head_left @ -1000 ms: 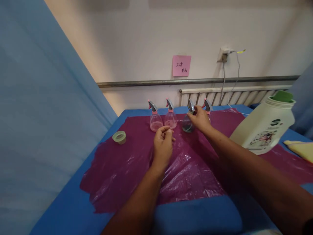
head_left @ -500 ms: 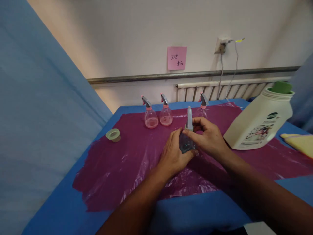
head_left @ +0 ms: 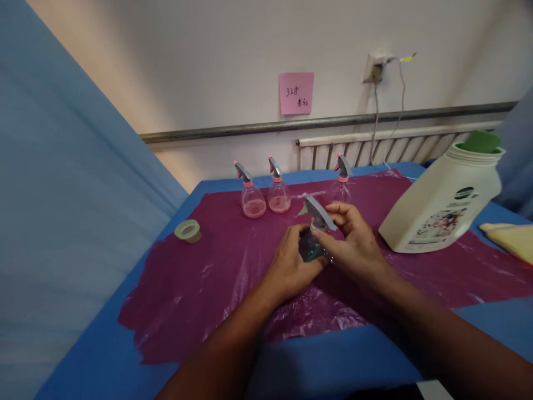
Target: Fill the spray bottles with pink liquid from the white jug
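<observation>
My left hand (head_left: 288,265) is wrapped around the clear body of a small spray bottle (head_left: 308,251) over the purple plastic sheet. My right hand (head_left: 357,243) closes on its neck, thumb and fingers at the collar below the grey spray head (head_left: 318,211). That head is tilted, its pale trigger pointing left. The collar and lower body are partly hidden by my fingers. Behind stand two spray bottles with pink collars, one at the left (head_left: 254,203) and one beside it (head_left: 278,197), both with pinkish liquid low inside. A third pink-collared bottle (head_left: 341,186) is partly behind my right hand.
A large cream jug (head_left: 441,200) with a green scoop (head_left: 482,141) in its mouth stands at the right. A yellow cloth (head_left: 510,241) lies beyond it. At the left is a small greenish cup (head_left: 188,230). A blue curtain (head_left: 75,194) hangs along the left side.
The grey spray head has turned on the bottle, from facing roughly along my view to pointing left. Both hands keep hold of the bottle; the view has shifted slightly.
</observation>
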A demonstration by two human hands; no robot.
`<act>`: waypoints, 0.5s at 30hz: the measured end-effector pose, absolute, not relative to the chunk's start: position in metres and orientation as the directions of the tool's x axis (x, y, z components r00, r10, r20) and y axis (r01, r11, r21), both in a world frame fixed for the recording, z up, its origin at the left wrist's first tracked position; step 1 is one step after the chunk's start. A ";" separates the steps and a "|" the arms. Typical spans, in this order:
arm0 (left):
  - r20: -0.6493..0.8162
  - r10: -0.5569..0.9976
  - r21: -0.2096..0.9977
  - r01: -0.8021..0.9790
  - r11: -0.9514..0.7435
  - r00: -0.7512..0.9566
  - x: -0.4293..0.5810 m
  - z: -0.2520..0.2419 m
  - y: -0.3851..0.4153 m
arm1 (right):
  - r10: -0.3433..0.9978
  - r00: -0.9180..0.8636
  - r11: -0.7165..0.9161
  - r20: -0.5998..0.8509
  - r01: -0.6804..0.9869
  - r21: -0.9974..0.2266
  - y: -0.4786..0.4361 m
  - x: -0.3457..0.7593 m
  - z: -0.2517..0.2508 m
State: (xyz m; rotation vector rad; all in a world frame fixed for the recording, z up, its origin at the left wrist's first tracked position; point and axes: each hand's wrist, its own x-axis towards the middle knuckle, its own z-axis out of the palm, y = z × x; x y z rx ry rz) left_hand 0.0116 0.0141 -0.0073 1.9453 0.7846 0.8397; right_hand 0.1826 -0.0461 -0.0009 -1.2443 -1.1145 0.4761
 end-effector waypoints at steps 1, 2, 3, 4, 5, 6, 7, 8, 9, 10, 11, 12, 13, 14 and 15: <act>0.255 0.773 0.882 0.188 -0.433 0.581 0.012 -0.009 0.015 | 0.826 0.412 0.310 0.384 0.236 -0.921 -0.048 0.182 -0.001; 0.259 0.769 0.886 0.174 -0.431 0.584 0.012 -0.011 0.016 | 0.844 0.394 0.305 0.363 0.205 -0.930 -0.049 0.182 -0.001; 0.264 0.767 0.887 0.166 -0.431 0.585 0.012 -0.013 0.016 | 0.856 0.380 0.302 0.351 0.185 -0.935 -0.050 0.182 -0.002; 0.266 0.768 0.887 0.164 -0.431 0.583 0.012 -0.014 0.016 | 0.857 0.372 0.307 0.357 0.188 -0.933 -0.050 0.182 -0.002; 0.265 0.770 0.887 0.167 -0.430 0.580 0.012 -0.015 0.016 | 0.848 0.375 0.317 0.374 0.205 -0.926 -0.050 0.183 -0.003; 0.260 0.773 0.887 0.173 -0.428 0.579 0.012 -0.016 0.016 | 0.831 0.391 0.328 0.395 0.229 -0.916 -0.049 0.183 -0.004; 0.253 0.776 0.888 0.180 -0.423 0.577 0.012 -0.016 0.016 | 0.810 0.413 0.337 0.416 0.252 -0.907 -0.048 0.184 -0.005; 0.248 0.780 0.889 0.184 -0.418 0.574 0.012 -0.015 0.015 | 0.790 0.436 0.343 0.431 0.269 -0.900 -0.047 0.185 -0.006; 0.245 0.783 0.890 0.187 -0.415 0.572 0.011 -0.013 0.015 | 0.779 0.452 0.344 0.436 0.274 -0.898 -0.047 0.185 -0.006; 0.243 0.784 0.890 0.189 -0.414 0.571 0.011 -0.011 0.014 | 0.779 0.457 0.340 0.429 0.267 -0.902 -0.047 0.185 -0.006; 0.245 0.784 0.890 0.188 -0.415 0.571 0.011 -0.008 0.014 | 0.789 0.454 0.332 0.414 0.251 -0.909 -0.048 0.185 -0.006; 0.247 0.776 0.890 0.180 -0.418 0.580 0.011 -0.004 0.014 | 0.805 0.441 0.325 0.396 0.230 -0.917 -0.050 0.185 -0.005; 0.249 0.759 0.891 0.165 -0.423 0.601 0.011 0.000 0.014 | 0.822 0.421 0.320 0.382 0.212 -0.923 -0.051 0.185 -0.005; 0.249 0.736 0.891 0.148 -0.429 0.630 0.011 0.004 0.014 | 0.836 0.398 0.323 0.377 0.199 -0.925 -0.052 0.185 -0.004; 0.246 0.713 0.891 0.136 -0.433 0.656 0.011 0.007 0.015 | 0.842 0.379 0.333 0.385 0.196 -0.922 -0.053 0.185 -0.004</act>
